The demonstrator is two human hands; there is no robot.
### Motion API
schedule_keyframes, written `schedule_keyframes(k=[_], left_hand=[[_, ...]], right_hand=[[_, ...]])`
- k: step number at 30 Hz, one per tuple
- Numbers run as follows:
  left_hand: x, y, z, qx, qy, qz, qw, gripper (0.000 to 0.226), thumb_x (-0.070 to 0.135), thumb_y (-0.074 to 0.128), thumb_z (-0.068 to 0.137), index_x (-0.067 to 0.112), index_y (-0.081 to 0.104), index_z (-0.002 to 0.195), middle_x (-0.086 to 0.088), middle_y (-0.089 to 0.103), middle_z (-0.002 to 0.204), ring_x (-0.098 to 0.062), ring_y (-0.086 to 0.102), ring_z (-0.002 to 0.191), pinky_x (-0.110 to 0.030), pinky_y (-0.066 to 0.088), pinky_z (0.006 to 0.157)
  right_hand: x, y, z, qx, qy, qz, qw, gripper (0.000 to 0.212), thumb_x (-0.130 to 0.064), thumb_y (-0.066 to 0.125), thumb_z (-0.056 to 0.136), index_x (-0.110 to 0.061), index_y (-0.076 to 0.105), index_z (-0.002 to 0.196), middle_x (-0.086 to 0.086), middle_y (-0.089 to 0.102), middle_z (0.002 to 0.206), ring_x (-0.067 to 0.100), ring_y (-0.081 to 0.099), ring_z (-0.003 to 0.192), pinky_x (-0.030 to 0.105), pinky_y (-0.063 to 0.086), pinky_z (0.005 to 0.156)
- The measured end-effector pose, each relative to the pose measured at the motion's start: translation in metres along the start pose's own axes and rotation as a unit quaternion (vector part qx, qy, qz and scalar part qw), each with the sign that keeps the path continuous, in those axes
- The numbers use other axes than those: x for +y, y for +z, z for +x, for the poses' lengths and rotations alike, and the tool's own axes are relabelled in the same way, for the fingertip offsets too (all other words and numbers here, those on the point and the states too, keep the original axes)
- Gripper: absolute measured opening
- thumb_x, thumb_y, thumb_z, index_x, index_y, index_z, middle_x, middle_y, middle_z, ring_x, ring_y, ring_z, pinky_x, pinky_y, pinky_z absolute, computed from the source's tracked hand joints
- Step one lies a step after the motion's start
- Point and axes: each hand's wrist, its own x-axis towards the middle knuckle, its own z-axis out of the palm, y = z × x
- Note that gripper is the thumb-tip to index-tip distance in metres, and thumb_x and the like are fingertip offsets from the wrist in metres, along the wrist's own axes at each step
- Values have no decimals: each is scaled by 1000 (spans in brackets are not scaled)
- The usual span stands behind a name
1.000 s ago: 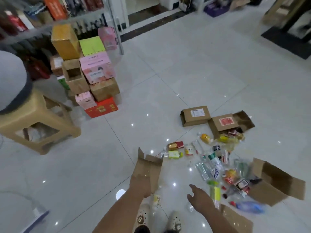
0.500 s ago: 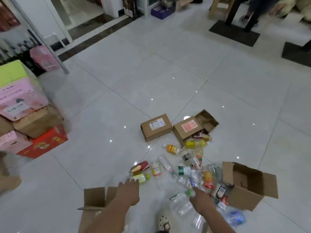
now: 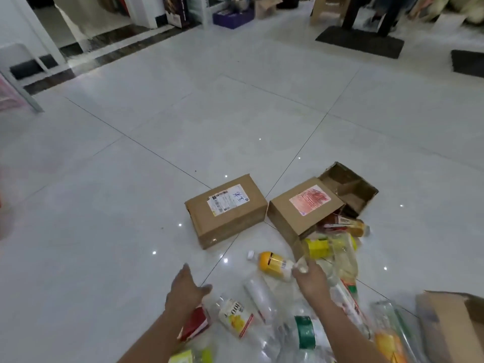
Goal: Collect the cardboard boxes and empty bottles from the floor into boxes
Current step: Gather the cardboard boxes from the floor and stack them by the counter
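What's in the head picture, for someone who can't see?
The left hand and right hand reach over bottles on a tiled floor; the right touches an orange bottle. A closed box and an open box lie beyond.

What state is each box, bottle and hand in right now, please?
white-label box: closed, on floor.
red-label box: flaps open.
edge box: open.
orange bottle: capped, lying down.
left hand: open, empty.
right hand: touching orange bottle; grip unclear.
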Motion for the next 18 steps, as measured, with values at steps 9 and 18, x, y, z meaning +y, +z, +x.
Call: schedule_keyframes(k=[9,18], left_hand=[[30,41,141,63,23,-402,913,77,20,77,79,11,36,143,-9,51,139,-27,50,126,-33,41,102],[35,60,132,-2,37,-299,953,26,26,74,82,8,63,97,-10,65,108,-27,60,102,-32,48,88]], right_hand=[[11,57,141,55,16,169,984,55,-4,66,80,-6,47,131,12,59,115,30,58,99,39,48,79],[3,51,143,-40,59,224,972,74,-12,70,84,-10,33,147,8,46,143,28,47,125,34,40,87]])
